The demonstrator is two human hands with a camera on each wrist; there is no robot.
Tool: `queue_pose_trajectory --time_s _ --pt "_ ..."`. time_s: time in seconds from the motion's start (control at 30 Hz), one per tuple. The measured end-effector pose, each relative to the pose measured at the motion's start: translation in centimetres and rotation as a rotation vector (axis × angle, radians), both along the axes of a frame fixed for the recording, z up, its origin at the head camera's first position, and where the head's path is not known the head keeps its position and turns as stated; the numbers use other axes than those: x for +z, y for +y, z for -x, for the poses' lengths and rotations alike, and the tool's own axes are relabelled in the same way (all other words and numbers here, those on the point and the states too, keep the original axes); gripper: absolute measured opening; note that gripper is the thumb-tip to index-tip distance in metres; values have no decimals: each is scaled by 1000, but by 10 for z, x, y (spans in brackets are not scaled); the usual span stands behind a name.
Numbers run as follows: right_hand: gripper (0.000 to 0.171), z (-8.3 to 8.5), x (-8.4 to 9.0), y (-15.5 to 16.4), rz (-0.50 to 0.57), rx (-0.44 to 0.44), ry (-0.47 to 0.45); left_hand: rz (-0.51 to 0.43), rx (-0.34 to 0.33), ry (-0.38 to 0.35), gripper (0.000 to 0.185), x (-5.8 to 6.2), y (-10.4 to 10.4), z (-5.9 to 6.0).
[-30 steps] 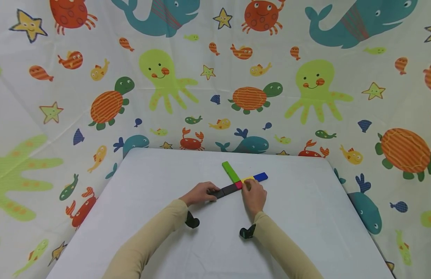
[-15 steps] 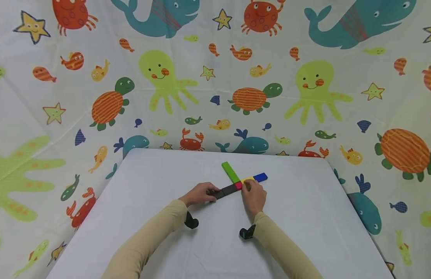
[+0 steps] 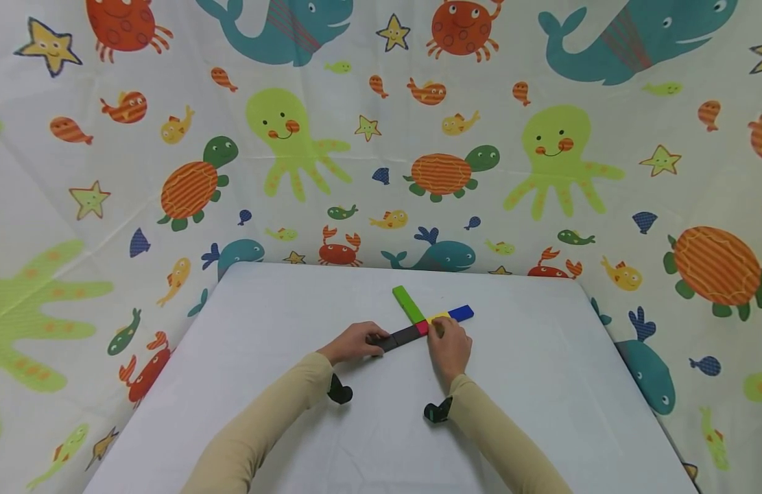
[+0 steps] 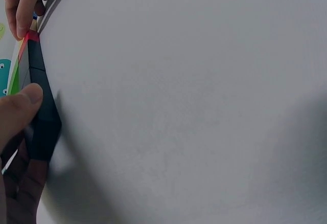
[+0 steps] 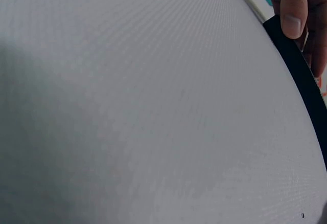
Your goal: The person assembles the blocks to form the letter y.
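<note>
On the white table lies a row of flat, coloured blocks joined end to end. Two black blocks [image 3: 407, 335] make up its left part, then comes a short red block [image 3: 422, 327], a yellow block [image 3: 441, 317] and a blue block [image 3: 461, 313] at the right end. A green block [image 3: 408, 304] branches off toward the back near the red one. My left hand [image 3: 354, 342] grips the outer black block, its thumb [image 4: 32, 95] on the near side. My right hand [image 3: 451, 345] pinches the yellow block beside the red one, its fingers covering part of it.
The white table [image 3: 541, 384] reaches out around the blocks on all sides. A cloth [image 3: 381, 151] printed with sea animals hangs behind the table and along both sides. Dark wrist cameras [image 3: 340, 390] sit under both sleeves.
</note>
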State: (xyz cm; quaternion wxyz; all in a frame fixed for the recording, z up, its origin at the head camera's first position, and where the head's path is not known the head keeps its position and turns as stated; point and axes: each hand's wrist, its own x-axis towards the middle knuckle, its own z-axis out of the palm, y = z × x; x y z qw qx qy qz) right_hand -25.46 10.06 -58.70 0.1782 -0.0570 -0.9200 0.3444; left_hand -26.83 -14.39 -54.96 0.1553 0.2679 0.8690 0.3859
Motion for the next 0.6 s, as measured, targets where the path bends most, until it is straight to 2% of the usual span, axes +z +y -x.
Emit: queue_pose_trajectory --time_s 0.47,0.6 --pt "22 3 -1 0 -2 -16 -10 3 -3 18 37 -4 1 3" --pt "22 4 0 -1 27 -11 -21 -1 20 16 36 -6 -1 4"
